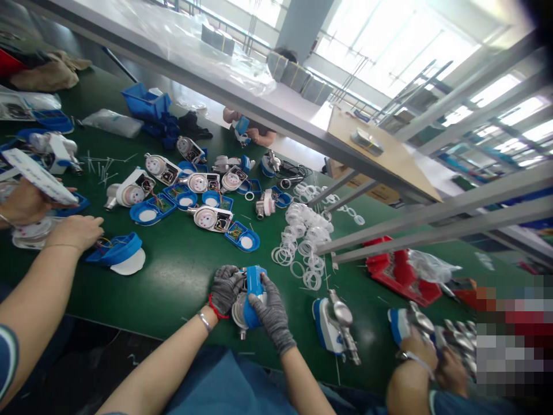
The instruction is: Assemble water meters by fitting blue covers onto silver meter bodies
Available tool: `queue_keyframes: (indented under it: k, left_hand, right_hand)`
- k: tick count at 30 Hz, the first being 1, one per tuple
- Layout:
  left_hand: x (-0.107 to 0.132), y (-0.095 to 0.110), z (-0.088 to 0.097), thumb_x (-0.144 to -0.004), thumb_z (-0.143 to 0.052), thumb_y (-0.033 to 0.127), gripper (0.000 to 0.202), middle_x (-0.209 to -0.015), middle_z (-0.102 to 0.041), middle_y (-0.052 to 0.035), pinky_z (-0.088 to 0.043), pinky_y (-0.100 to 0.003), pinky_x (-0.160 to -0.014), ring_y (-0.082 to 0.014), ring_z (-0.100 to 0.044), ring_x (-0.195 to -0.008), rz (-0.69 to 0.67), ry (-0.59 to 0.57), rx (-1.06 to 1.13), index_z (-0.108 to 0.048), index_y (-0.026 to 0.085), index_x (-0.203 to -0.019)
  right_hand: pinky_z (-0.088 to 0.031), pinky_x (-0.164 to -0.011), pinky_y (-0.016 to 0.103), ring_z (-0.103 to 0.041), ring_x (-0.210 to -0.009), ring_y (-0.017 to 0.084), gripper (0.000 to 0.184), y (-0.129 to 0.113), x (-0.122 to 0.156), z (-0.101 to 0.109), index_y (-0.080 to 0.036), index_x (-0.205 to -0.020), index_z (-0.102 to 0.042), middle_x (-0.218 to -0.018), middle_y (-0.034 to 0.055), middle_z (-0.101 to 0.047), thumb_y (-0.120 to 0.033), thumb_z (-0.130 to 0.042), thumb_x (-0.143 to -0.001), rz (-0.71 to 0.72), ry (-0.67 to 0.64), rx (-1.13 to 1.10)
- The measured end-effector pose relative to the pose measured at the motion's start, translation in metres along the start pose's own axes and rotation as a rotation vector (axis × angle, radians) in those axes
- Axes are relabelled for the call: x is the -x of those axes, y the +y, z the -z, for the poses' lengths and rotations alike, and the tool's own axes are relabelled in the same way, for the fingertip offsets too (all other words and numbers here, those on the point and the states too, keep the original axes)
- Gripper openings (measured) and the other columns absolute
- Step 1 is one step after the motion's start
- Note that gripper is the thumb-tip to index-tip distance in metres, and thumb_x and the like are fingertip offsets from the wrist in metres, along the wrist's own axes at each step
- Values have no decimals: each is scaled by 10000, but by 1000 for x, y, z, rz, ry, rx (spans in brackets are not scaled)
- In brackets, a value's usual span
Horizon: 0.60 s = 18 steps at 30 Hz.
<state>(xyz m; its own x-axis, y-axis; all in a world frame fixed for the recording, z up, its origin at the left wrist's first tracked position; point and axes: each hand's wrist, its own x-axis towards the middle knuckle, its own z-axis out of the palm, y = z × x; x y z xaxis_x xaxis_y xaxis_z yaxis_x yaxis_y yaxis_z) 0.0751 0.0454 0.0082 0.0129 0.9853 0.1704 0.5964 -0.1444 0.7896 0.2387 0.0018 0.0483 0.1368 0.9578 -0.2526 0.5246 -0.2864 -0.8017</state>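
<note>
Near the table's front edge, a water meter [240,311] with a blue plastic cover [255,282] stands tilted between my hands. My left hand [226,289], in a grey glove, grips its left side with the fingers curled against the casing. From the right, my right hand [273,316], also gloved in grey, wraps its fingers over the blue cover. The cover sits partly apart from the round meter body, and the inside is mostly hidden. Beyond my hands lies an open meter [207,219] with a blue cover [242,236] wired to it.
Several open meters [162,168] spread across the green table [181,276]. Clear rings [302,225] are heaped right of centre beside grey metal struts [363,248]. A closed meter [334,325] and red bin [401,271] lie right. Co-workers' hands [75,233] work at left, right and opposite.
</note>
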Motion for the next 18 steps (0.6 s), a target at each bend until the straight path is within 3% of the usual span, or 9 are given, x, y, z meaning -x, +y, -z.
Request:
queue_keyframes:
  k: [5,9,18]
  left_hand:
    - [-3,8,14,-903,-518,497,386,-1223,-606,-96,-395,-407,-1077,-207,-530,-1190,3,47,18,-658,191,-1093]
    - [-8,11,20,-877,-519,492,340,-1115,-654,-88,-370,-343,-1084,-220,-505,-1230,-3,58,41,-707,229,-985]
    - [-14,-3,7,-886,-567,445,330,-1133,-632,-102,-439,-387,-1027,-212,-543,-1150,-28,-53,130,-670,174,-1043]
  right_hand:
    - [-366,-1111,468,-454,-1324,295,769,19,-6,14,-221,-1448,-439,-1437,91,-491,-476,-675,-763,-2,-76,-330]
    - [-404,-1075,481,-485,-1287,315,762,13,-5,17,-235,-1419,-485,-1383,85,-544,-462,-713,-729,-23,-66,-401]
    - [-395,-1075,507,-478,-1289,330,774,6,-5,17,-226,-1420,-483,-1348,95,-568,-466,-714,-721,-37,-72,-410]
